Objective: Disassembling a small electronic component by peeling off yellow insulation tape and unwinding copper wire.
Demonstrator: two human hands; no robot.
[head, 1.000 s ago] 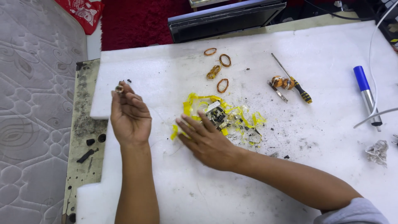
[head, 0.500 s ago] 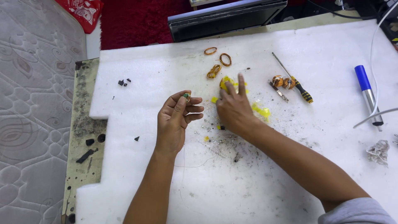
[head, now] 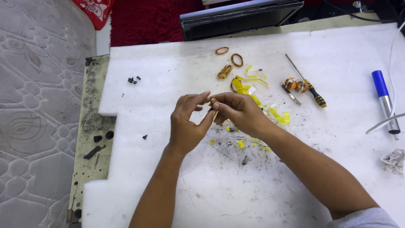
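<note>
A white foam sheet (head: 253,177) is spread across the bench, with a grey quilted mattress (head: 38,105) to its left and one dark flat monitor (head: 240,19) lying along its far edge. The two hands are brought together over the middle of the sheet: the left hand (head: 187,122) and the right hand (head: 238,113) meet at their fingertips, both pinched on one small copper-coloured coil piece (head: 213,101) held just above the foam. Behind the right hand a heap of yellow tape scraps (head: 276,113) is scattered, mixed with dark crumbs. One blue-and-silver marker (head: 384,101) lies near the right edge, and one crumpled bit of clear wrap (head: 394,161) below it. One screwdriver (head: 306,82) with a black-and-yellow handle lies aslant, touching a small wound copper part (head: 291,83). Three loose copper wire rings (head: 231,60) are counted near the far edge — two flat, one bunched. Two tiny black fragments (head: 133,79) lie apart at the left.
</note>
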